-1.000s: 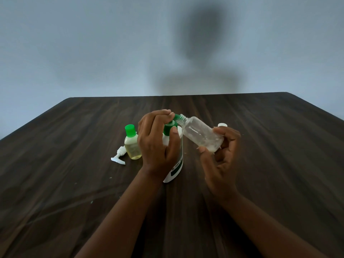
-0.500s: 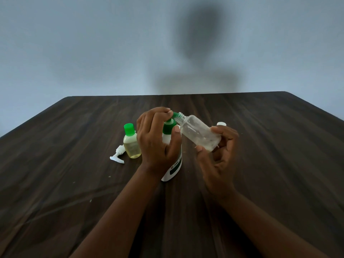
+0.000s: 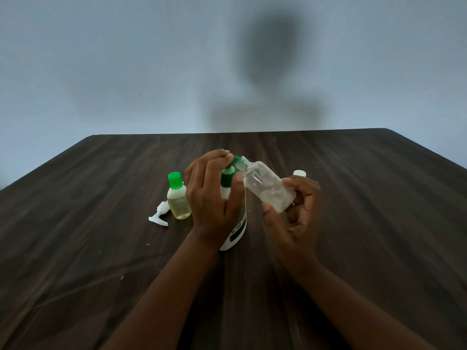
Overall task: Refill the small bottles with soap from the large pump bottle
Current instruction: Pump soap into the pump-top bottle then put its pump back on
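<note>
Left hand [image 3: 214, 198] grips the pump bottle [image 3: 236, 223]; right hand [image 3: 290, 213] clasps a tilted clear bottle [image 3: 267, 188] at its green spout.

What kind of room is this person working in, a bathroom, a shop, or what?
Hard to say; probably a plain indoor room with a work table. All that shows is a dark wood-grain table against a bare pale wall, with a few soap bottles such as the green-capped one. No sink or shelves show.

The large pump bottle [image 3: 238, 223] stands mid-table [image 3: 366, 223]. Left of it: a capped small bottle [image 3: 178, 198], then a loose pump head [image 3: 158, 215]. Behind right, apparently a cap [image 3: 299, 173].
</note>
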